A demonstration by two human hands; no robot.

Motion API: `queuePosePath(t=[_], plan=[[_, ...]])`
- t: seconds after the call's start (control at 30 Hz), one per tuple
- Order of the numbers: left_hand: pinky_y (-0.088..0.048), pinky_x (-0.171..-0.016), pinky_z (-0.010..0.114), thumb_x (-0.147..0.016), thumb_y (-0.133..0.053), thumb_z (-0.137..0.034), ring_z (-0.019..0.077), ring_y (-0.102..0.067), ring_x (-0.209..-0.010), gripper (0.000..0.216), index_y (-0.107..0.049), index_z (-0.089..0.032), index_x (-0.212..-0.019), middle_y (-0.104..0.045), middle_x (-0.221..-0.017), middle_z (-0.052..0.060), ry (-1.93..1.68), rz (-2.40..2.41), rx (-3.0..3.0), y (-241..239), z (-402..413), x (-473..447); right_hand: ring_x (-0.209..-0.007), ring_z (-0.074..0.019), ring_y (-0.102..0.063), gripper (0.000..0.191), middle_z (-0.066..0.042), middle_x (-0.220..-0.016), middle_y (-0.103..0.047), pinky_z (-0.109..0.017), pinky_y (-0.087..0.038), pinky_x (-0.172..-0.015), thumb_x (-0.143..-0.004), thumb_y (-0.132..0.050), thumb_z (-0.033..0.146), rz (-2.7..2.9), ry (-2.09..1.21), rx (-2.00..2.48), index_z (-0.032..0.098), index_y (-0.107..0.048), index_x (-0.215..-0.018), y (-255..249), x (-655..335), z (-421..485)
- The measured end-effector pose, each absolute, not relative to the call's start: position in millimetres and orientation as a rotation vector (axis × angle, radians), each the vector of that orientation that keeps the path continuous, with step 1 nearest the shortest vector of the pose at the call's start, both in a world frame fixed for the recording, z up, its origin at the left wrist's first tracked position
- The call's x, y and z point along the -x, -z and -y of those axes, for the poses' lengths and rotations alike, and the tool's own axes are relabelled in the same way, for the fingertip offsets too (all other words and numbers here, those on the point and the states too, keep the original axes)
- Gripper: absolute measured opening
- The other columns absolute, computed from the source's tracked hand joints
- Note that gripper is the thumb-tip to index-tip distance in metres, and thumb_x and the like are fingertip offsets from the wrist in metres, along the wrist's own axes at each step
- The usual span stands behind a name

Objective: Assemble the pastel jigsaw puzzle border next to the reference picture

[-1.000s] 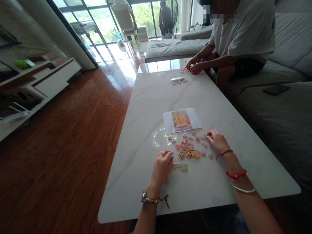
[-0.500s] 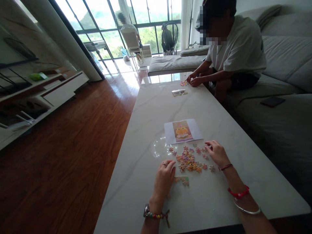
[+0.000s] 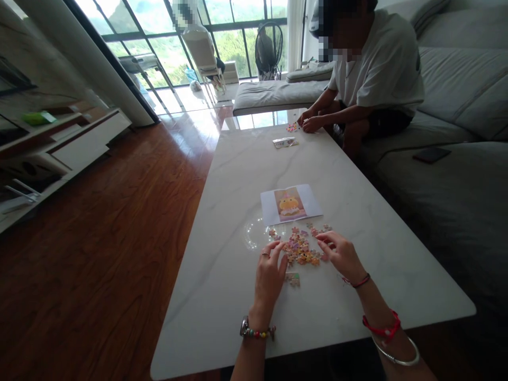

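A loose pile of small jigsaw pieces [image 3: 298, 247], mostly orange, pink and purple, lies on the table in front of me. My left hand [image 3: 270, 269] is at the pile's left edge, fingers and thumb apart, with nothing visible in it. At the right side of the pile is my right hand [image 3: 340, 255], its index finger and thumb slightly apart over several pieces. Close to my left thumb lies a small joined strip of pieces [image 3: 293, 279] with a green corner, partly hidden by that hand. Beyond the pile rests a paper sheet with a printed yellow character picture [image 3: 290, 204].
The white marbled table [image 3: 222, 222] has its left edge over a wooden floor [image 3: 119, 254]. At the far end, another person [image 3: 377, 63] on the sofa handles a small colourful pile [image 3: 292, 127]. A small packet [image 3: 285, 142] lies between us.
My right hand has moved left and inward to the pile's right side. My left hand has opened its fingers and reached slightly forward. The view has shifted a little.
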State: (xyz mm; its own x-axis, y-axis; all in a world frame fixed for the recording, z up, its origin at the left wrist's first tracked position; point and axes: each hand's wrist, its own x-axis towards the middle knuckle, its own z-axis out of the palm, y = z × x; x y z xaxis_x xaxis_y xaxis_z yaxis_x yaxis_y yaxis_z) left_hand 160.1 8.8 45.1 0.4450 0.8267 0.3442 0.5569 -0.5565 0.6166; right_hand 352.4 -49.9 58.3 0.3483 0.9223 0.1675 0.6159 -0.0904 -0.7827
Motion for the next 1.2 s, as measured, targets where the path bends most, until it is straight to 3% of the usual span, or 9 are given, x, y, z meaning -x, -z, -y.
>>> queuePosePath(t=[0.27,0.77,1.2], plan=[[-0.045,-0.086,0.034,-0.079,-0.048,-0.017,0.0174,-0.052,-0.098,0.024,-0.054,-0.021,-0.103,-0.055,-0.105,0.006,-0.755,-1.146,-2.301,-46,18,-155,-0.069,-0.0142,-0.056,0.014,-0.004,-0.078,-0.059,-0.028,-0.045,-0.068,-0.078,-0.046,0.023,1.608,-0.427,1.924,0.017,-0.059,-0.08,-41,-348,75],[-0.045,-0.085,0.037,-0.077,-0.048,-0.014,0.0187,-0.051,-0.096,0.023,-0.056,-0.019,-0.098,-0.056,-0.1,0.006,-0.731,-1.309,-2.268,-31,21,-145,-0.075,-0.0165,-0.057,0.021,-0.007,-0.09,-0.057,-0.029,-0.045,-0.073,-0.075,-0.05,0.021,1.623,-0.319,2.069,0.016,-0.059,-0.094,-22,-363,64],[-0.046,-0.085,0.037,-0.077,-0.048,-0.013,0.0184,-0.052,-0.096,0.024,-0.057,-0.021,-0.098,-0.056,-0.099,0.005,-0.757,-1.243,-2.301,-26,11,-151,-0.078,-0.0163,-0.055,0.009,-0.005,-0.083,-0.054,-0.028,-0.043,-0.074,-0.075,-0.051,0.021,1.64,-0.358,2.072,0.018,-0.06,-0.076,-18,-362,48]])
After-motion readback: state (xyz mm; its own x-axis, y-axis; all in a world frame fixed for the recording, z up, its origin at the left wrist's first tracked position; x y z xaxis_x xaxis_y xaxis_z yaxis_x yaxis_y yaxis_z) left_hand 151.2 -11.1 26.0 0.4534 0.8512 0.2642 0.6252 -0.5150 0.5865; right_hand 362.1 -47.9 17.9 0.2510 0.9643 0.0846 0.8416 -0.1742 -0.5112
